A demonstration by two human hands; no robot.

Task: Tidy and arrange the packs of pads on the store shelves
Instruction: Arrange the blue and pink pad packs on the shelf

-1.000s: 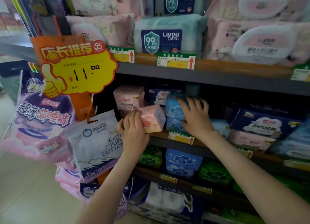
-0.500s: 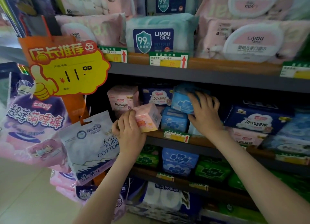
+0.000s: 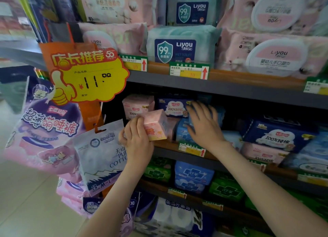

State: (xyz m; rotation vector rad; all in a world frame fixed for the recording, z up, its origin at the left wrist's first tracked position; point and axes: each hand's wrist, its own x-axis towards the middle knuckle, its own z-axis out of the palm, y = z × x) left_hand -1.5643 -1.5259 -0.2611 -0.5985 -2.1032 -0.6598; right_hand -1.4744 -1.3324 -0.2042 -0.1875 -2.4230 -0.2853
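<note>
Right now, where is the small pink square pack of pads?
Head view, left of centre: the small pink square pack is held in the left hand at the front of the middle shelf, below a pale pink pack.

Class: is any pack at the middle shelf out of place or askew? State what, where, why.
The small pink pack, gripped by the left hand, is tilted at the shelf front, unlike the squared navy pack behind.

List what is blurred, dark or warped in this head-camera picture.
Head view: the right hand is smeared by motion blur, while the left hand and its pink pack look sharper; the recess behind them lies in deep shadow; the shelf edge slants with wide-angle distortion; the hanging purple pack at left is soft.
</note>
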